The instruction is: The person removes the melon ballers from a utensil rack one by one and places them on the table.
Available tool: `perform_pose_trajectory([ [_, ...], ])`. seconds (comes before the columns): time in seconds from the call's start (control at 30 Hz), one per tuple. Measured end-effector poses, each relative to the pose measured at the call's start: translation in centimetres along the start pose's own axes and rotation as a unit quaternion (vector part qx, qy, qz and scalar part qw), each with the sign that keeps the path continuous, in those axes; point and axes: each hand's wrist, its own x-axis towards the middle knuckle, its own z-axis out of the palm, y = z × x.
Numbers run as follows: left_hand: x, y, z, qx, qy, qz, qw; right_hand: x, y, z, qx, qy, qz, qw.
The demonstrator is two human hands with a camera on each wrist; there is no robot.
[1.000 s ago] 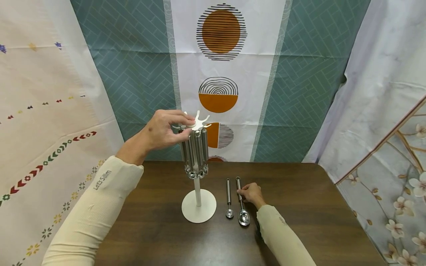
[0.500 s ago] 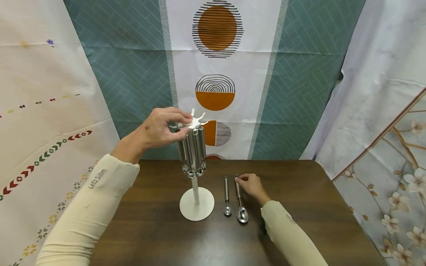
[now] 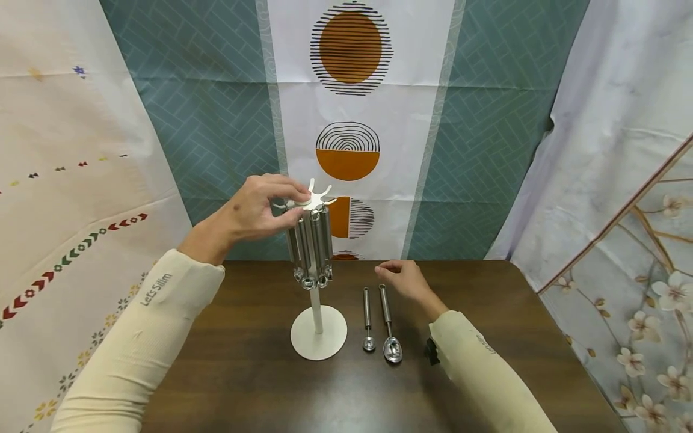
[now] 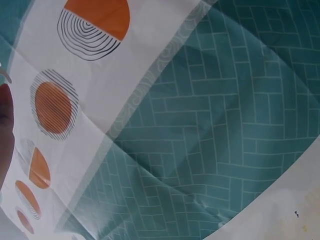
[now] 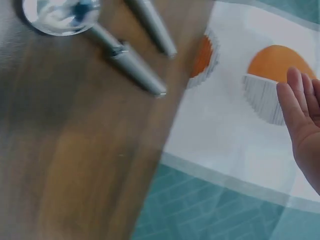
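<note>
My left hand (image 3: 262, 204) pinches the top of a white utensil stand (image 3: 318, 340), whose several curved hooks spread outward. Metal utensils (image 3: 311, 240) hang in a ring from it; their kinds are hard to tell. In the left wrist view only a sliver of the left hand (image 4: 5, 127) shows at the edge. To the stand's right, a small round-bowled scoop (image 3: 369, 343) and a larger oval-bowled spoon (image 3: 392, 349) lie side by side, handles pointing away. Just beyond the spoon's handle end hovers my right hand (image 3: 405, 279), fingers extended and holding nothing.
Both utensils and the stand are on a dark brown wooden table (image 3: 243, 379). A green and white patterned cloth (image 3: 487, 150) hangs behind its back edge. More cloth hangs at the left (image 3: 81, 150) and right (image 3: 612, 198).
My right hand has slid up the larger spoon's handle, let go and lifted away towards the back. The left hand stays on the stand's top. The view has shifted slightly.
</note>
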Motion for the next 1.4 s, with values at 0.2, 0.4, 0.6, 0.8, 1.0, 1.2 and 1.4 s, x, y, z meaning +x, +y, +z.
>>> perform_pose_trajectory([
  [0.2, -0.2, 0.0, -0.1, -0.013, -0.003, 0.004, 0.9999, -0.1, -2.5, -1.0, 0.036, -0.021, -0.001, 0.9991],
  [0.4, -0.1, 0.2, -0.2, -0.008, -0.013, -0.003, 0.9999, -0.3, -4.5, -2.0, 0.024, -0.03, -0.02, 0.9991],
  [0.6, 0.1, 0.5, -0.2, 0.013, -0.017, 0.0, 0.9998, -0.3, -6.8, -2.9, 0.021, -0.039, -0.057, 0.9974],
  [0.8, 0.1, 0.8, -0.2, 0.025, -0.015, 0.006, 0.9996, -0.2, -8.9, -3.2, 0.038, -0.067, -0.071, 0.9945],
  [1.0, -0.1, 1.1, -0.3, 0.028, -0.013, -0.005, 0.9995, -0.4, -11.3, -3.1, 0.011, -0.08, -0.118, 0.9898],
  [1.2, -0.1, 1.1, -0.5, 0.02, -0.021, -0.011, 0.9995, -0.3, -13.1, -1.9, 0.032, -0.102, -0.146, 0.9834],
  [1.4, 0.0, 1.2, -0.5, 0.019, -0.027, -0.011, 0.9994, -0.2, -14.1, -0.6, 0.077, -0.124, -0.16, 0.9762],
])
